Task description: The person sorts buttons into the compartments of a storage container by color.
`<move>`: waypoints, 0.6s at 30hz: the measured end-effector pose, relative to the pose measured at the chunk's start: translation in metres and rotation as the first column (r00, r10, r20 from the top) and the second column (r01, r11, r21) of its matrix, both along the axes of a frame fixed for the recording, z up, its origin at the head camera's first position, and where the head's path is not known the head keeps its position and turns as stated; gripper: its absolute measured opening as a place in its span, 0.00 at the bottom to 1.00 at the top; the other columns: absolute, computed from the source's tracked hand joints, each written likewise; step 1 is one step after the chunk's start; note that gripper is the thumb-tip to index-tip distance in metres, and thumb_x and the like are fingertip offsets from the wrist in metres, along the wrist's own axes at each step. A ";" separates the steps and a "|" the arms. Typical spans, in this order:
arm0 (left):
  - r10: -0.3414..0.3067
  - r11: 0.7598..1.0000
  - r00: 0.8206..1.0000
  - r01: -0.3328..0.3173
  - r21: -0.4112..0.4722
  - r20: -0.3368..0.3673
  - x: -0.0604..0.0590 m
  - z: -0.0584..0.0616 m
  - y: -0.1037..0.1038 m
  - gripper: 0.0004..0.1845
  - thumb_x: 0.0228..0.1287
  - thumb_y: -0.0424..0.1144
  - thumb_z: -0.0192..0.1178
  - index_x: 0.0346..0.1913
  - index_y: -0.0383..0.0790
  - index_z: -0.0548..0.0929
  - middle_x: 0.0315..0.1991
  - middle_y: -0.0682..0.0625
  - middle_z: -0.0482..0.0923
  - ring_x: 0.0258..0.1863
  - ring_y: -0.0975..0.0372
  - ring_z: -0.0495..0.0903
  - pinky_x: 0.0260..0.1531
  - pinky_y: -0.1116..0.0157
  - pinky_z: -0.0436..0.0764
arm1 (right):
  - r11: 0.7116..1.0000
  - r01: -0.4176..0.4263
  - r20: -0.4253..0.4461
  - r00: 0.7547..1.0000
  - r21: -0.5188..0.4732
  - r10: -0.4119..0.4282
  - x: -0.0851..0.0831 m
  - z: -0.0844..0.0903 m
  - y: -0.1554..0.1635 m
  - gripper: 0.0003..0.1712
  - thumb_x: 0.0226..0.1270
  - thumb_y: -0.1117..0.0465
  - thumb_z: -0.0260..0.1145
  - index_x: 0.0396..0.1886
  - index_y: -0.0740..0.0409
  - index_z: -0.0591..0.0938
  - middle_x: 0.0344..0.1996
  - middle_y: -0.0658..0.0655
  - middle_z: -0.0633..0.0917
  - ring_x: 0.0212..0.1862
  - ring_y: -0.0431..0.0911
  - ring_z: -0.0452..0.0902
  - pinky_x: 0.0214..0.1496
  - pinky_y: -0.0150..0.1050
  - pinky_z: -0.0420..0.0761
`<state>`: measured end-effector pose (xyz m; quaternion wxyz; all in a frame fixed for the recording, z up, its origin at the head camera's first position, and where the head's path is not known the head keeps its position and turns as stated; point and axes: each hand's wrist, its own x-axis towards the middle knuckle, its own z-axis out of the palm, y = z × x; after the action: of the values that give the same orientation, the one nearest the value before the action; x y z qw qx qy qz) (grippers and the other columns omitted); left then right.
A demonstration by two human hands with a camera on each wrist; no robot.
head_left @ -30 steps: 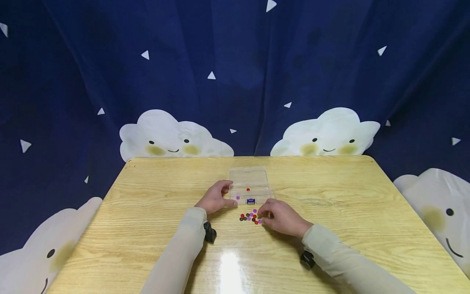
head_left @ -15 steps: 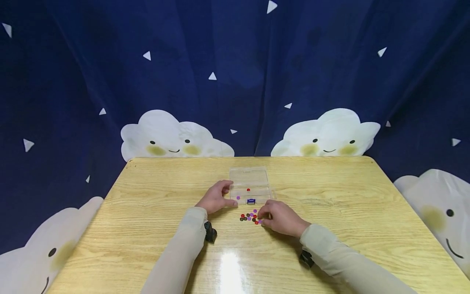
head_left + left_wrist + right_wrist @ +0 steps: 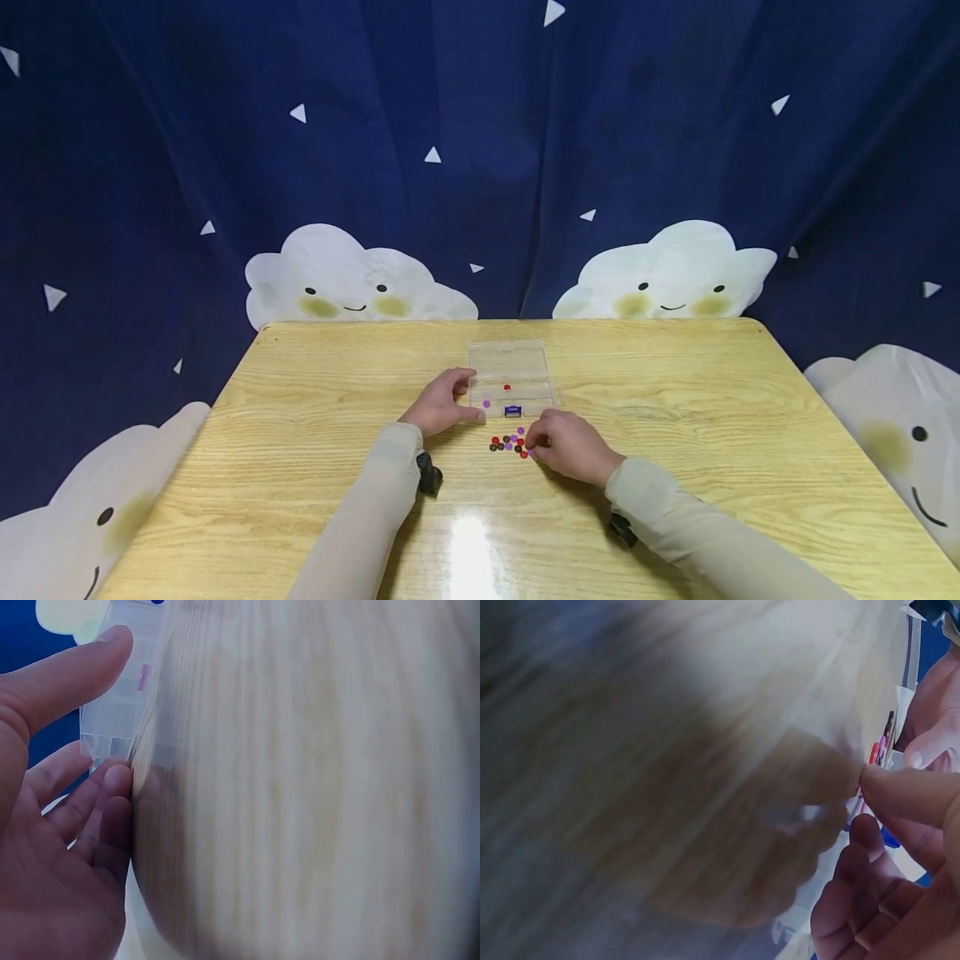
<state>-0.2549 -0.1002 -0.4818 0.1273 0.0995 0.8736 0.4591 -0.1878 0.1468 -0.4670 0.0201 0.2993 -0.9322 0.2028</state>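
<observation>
A clear plastic box (image 3: pixel 517 390) lies with its lid (image 3: pixel 507 360) laid back on the table. One red disc (image 3: pixel 507 387) and one purple disc (image 3: pixel 487 403) are inside it. My left hand (image 3: pixel 438 404) holds the box's left end, thumb at the front and fingers around the back corner. In front of the box lies a loose cluster of small red, purple and dark discs (image 3: pixel 507 444). My right hand (image 3: pixel 573 446) is at the cluster's right edge, thumb and index finger pinching a purple disc (image 3: pixel 531 453), mostly hidden by the fingertips.
The wooden table (image 3: pixel 337 367) reaches back to a dark blue curtain (image 3: pixel 480 100) printed with clouds. A small blue label or latch (image 3: pixel 513 411) is on the box's front. Light glares off the table nearer the person.
My right hand's thumb and index finger have drawn together on the purple disc, and the wrist has shifted slightly left. The left hand and the box have stayed put.
</observation>
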 end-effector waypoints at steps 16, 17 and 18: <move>0.012 1.000 1.000 -0.012 -0.003 0.017 0.000 0.001 0.001 0.43 0.52 0.40 0.76 0.72 0.47 0.69 0.61 0.47 0.74 0.60 0.54 0.72 0.63 0.54 0.73 | 0.997 0.070 0.064 0.996 -0.012 -0.069 -0.003 0.002 -0.003 0.08 0.52 0.67 0.74 0.21 0.50 0.85 0.25 0.44 0.80 0.29 0.35 0.72 0.35 0.31 0.75; 0.013 1.000 1.000 -0.013 -0.004 0.017 0.000 0.001 0.001 0.43 0.52 0.40 0.76 0.72 0.47 0.69 0.61 0.47 0.74 0.60 0.54 0.72 0.63 0.54 0.73 | 0.998 0.065 0.056 0.996 -0.012 -0.065 -0.003 0.002 -0.002 0.08 0.52 0.67 0.75 0.21 0.49 0.85 0.25 0.44 0.81 0.29 0.35 0.73 0.35 0.31 0.75; 0.013 1.000 1.000 -0.013 -0.003 0.015 0.000 0.002 0.001 0.43 0.52 0.40 0.76 0.72 0.46 0.69 0.61 0.47 0.74 0.60 0.54 0.73 0.63 0.54 0.73 | 0.998 0.060 0.045 0.997 -0.011 -0.059 -0.002 0.003 -0.002 0.09 0.52 0.67 0.75 0.21 0.49 0.85 0.25 0.44 0.81 0.29 0.35 0.73 0.35 0.31 0.75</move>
<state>-0.2551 -0.0990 -0.4802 0.1310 0.0901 0.8740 0.4592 -0.1902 0.1447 -0.4645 0.0071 0.2668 -0.9395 0.2147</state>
